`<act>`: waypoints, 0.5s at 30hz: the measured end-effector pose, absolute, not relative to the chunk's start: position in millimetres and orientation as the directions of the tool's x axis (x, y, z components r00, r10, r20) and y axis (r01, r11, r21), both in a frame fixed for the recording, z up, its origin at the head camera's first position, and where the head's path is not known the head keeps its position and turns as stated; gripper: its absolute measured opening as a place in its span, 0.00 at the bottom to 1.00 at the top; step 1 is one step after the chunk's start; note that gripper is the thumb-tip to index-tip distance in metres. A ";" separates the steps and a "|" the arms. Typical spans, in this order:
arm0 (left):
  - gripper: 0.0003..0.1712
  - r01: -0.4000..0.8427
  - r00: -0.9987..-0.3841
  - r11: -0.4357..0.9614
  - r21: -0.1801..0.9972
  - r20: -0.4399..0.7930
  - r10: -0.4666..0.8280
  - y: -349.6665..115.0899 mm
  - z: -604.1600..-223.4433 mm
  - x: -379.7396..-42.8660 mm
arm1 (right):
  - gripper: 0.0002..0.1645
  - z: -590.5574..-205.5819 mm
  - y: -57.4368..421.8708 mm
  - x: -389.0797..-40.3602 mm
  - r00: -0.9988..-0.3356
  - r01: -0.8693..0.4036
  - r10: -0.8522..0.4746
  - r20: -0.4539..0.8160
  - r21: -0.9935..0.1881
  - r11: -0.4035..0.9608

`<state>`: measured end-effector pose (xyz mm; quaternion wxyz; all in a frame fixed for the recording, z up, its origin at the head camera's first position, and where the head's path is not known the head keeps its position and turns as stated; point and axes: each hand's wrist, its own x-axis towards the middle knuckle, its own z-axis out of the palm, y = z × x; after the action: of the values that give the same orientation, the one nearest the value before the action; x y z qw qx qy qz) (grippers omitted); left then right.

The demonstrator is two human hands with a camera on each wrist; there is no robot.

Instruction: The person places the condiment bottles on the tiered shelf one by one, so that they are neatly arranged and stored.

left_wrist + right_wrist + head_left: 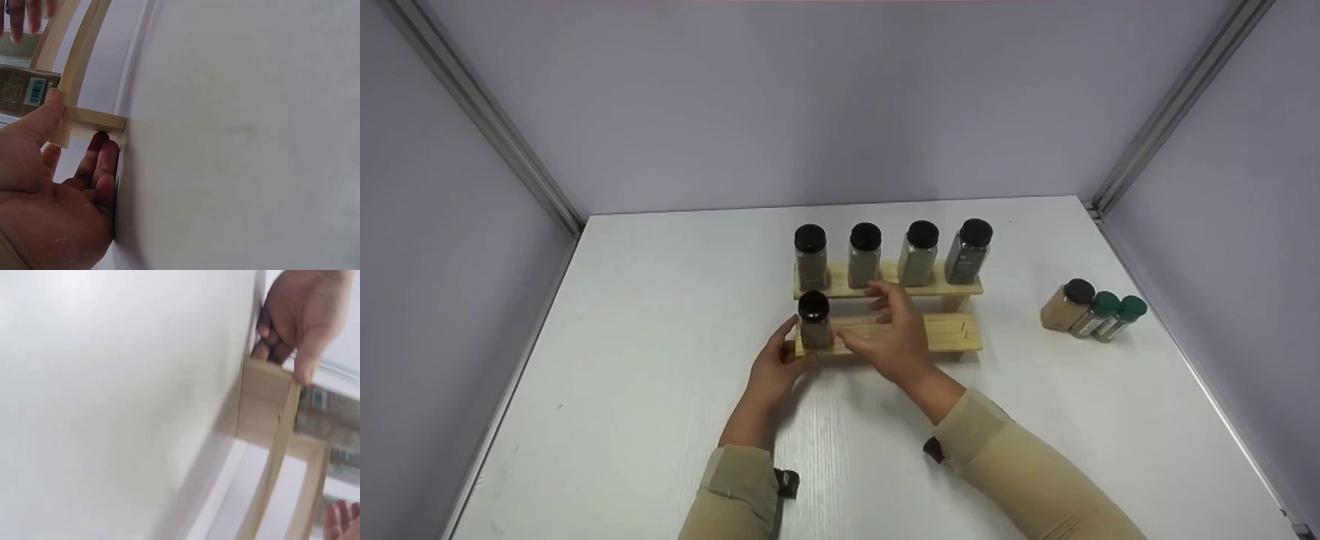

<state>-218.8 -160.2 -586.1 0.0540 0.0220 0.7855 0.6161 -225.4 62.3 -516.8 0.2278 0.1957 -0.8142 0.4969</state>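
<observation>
A two-step wooden spice rack (952, 332) stands in the middle of the white table. On its lower step, at the left end, a black-capped spice jar (815, 334) stands upright. My left hand (772, 373) grips that end of the rack, the thumb (52, 107) on the front edge just below the jar and the other fingers by the rack's leg (94, 119). Just right of the jar, my right hand (896, 341) hovers over the lower step, fingers spread loosely and holding nothing. Several black-capped jars (917, 259) stand in a row on the upper step.
Toward the table's right edge, a black-capped jar (1063, 309) and two smaller green-capped jars (1091, 321) lean close together. Grey-white walls (840, 105) enclose the table at the back and sides.
</observation>
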 end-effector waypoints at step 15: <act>0.43 -0.025 -0.993 0.255 0.967 -0.054 0.108 -162.1 -585.8 -219.0 | 0.24 -485.1 181.6 -226.0 -0.507 -0.722 0.131 0.852 -0.503 0.475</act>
<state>-219.0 -162.1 -585.8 0.0545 0.0265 0.7904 0.6096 -226.0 181.6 -485.1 0.4533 0.2025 -0.7294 0.4706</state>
